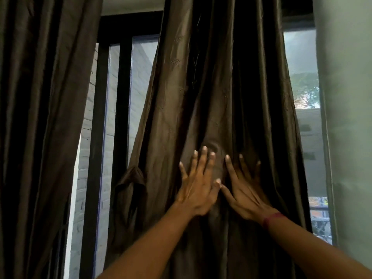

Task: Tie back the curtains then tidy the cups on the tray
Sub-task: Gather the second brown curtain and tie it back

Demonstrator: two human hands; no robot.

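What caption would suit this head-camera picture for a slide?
Left hand and right hand press flat, fingers straight, on the middle brown curtain before a dark-framed window.

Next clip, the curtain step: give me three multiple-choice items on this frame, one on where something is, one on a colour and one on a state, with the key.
1. The left hand and right hand rest on: A. the middle curtain; B. the window glass; C. the wall at right.
2. The band on the right wrist is: A. blue; B. dark red; C. white.
3. The fingers of both hands are: A. curled round a fold; B. clenched in fists; C. straight and spread.
Key: 1 A, both palms lie on its brown folds. 2 B, a reddish strip circles the wrist. 3 C, every finger in view lies extended on the fabric.
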